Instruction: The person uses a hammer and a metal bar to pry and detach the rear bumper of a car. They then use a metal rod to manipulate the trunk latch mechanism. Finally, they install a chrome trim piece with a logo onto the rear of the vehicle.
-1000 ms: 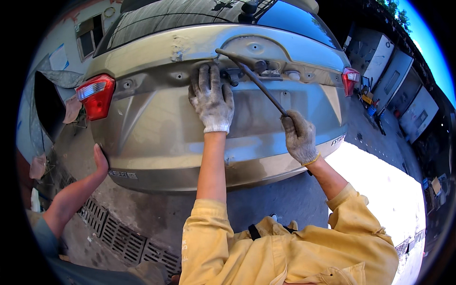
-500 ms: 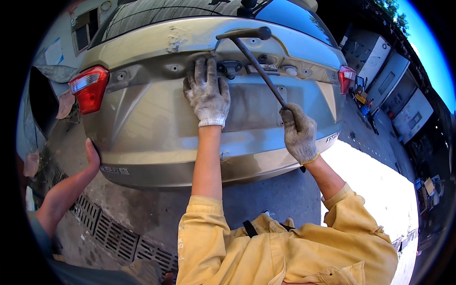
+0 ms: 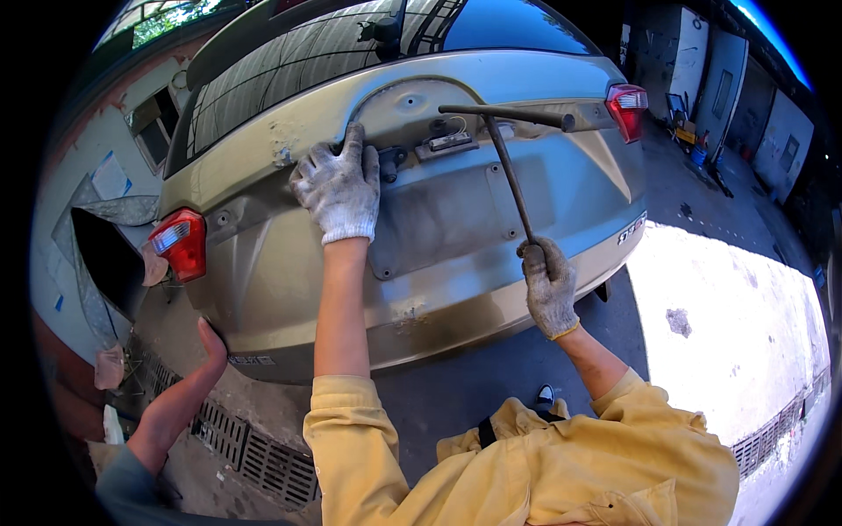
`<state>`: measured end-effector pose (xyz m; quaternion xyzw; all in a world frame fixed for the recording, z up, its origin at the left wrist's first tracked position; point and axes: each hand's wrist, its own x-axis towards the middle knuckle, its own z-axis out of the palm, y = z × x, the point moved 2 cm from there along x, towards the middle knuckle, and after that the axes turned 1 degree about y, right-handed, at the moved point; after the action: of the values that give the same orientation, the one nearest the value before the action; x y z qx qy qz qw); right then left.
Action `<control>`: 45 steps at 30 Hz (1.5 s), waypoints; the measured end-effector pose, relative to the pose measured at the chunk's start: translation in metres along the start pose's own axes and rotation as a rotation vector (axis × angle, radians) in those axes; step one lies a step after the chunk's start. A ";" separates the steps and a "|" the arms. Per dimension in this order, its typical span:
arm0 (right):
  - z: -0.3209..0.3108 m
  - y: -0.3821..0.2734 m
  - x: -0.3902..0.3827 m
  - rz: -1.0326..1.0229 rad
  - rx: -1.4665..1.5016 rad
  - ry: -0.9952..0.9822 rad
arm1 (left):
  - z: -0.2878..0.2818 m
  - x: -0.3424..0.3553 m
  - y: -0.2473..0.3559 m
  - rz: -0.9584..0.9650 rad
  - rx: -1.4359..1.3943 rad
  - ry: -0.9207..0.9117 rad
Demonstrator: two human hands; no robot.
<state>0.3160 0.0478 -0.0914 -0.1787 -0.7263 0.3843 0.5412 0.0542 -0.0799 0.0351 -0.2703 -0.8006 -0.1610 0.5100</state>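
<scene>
Right hand: [image 3: 549, 285] gloved in grey knit, fist closed around the lower end of the T-handle wrench [image 3: 511, 171], low on the right half of the tailgate.
Left hand: [image 3: 338, 184] gloved alike, fingers spread and pressed flat on the tailgate [image 3: 456, 289], gripping nothing; the fingertips lie at the lower edge of the arched recess [image 3: 408, 101].
T-handle wrench: a dark metal shaft is seen rising from the right fist up and slightly leftward to a crossbar that lies level over the recess; the crossbar's right end reaches toward the right tail light [image 3: 629, 105].
Wrench relative to hands: the shaft is held at its bottom end only; the crossbar is above and to the right of the left hand, apart from it.
Tailgate: gold-beige, bare of trim, with a duller rectangular patch at its middle between the two hands; small fittings [image 3: 447, 143] are seen in the recess, just right of the left fingertips.
Left tail light: [image 3: 180, 241] red, at the panel's left edge.
Other person's hand: [image 3: 209, 346] bare, laid open against the lower left corner of the tailgate, well apart from both gloved hands.
Ground: a metal drain grate [image 3: 254, 447] is seen below that corner.
Sleeves: yellow work jacket [image 3: 544, 473], left cuff pushed up past the forearm.
</scene>
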 end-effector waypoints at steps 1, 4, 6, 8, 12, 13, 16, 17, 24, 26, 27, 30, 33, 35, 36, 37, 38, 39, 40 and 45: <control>-0.001 0.009 -0.006 0.052 0.029 0.017 | -0.003 0.007 -0.003 0.008 0.037 -0.078; -0.005 0.032 -0.024 0.192 0.182 0.043 | 0.008 0.022 -0.017 0.143 0.042 0.043; -0.012 0.036 -0.030 0.248 0.217 0.047 | 0.027 0.040 -0.024 0.131 0.028 0.146; -0.026 0.048 -0.033 0.292 0.178 0.041 | 0.038 0.059 -0.021 0.114 0.054 0.076; -0.043 0.068 -0.035 0.320 0.181 0.061 | 0.046 0.087 0.009 0.146 0.089 -0.017; -0.046 0.074 -0.034 0.329 0.192 0.071 | 0.047 0.092 0.024 0.185 0.044 -0.030; -0.045 0.084 -0.036 0.396 0.301 0.061 | 0.053 0.095 0.056 0.268 -0.031 0.041; -0.044 0.086 -0.036 0.410 0.333 0.054 | 0.052 0.094 0.072 0.302 -0.073 0.062; -0.056 0.084 -0.028 0.326 0.205 0.051 | 0.049 0.095 0.170 0.456 -0.351 -0.049; -0.059 0.079 -0.027 0.317 0.221 0.030 | 0.044 0.092 0.180 0.512 -0.360 -0.097; -0.056 0.073 -0.025 0.294 0.236 0.020 | 0.042 0.088 0.179 0.538 -0.380 -0.102; -0.046 0.047 0.014 0.173 0.310 -0.104 | 0.038 0.081 0.143 0.426 -0.358 -0.062; -0.032 -0.001 0.077 -0.070 0.098 -0.201 | 0.048 0.063 0.094 0.180 -0.268 0.096; -0.009 -0.043 0.110 -0.180 0.029 -0.257 | 0.041 0.035 0.057 0.089 -0.194 0.174; 0.002 -0.058 0.122 -0.226 0.012 -0.273 | 0.036 0.024 0.051 0.070 -0.208 0.187; 0.016 -0.064 0.131 -0.306 -0.040 -0.269 | 0.033 0.013 0.041 0.060 -0.226 0.209; 0.026 -0.057 0.139 -0.369 -0.106 -0.256 | 0.032 0.009 0.042 0.062 -0.245 0.204; 0.035 -0.058 0.143 -0.430 -0.158 -0.254 | 0.030 0.004 0.040 0.063 -0.248 0.196; 0.037 -0.063 0.146 -0.420 -0.162 -0.261 | 0.028 0.000 0.039 0.052 -0.264 0.190; 0.043 -0.077 0.144 -0.471 -0.127 -0.211 | 0.023 -0.005 0.039 0.025 -0.284 0.202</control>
<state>0.2377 0.0794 0.0549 0.0031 -0.8230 0.2179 0.5246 0.0623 -0.0375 0.0199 -0.3319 -0.7110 -0.2923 0.5467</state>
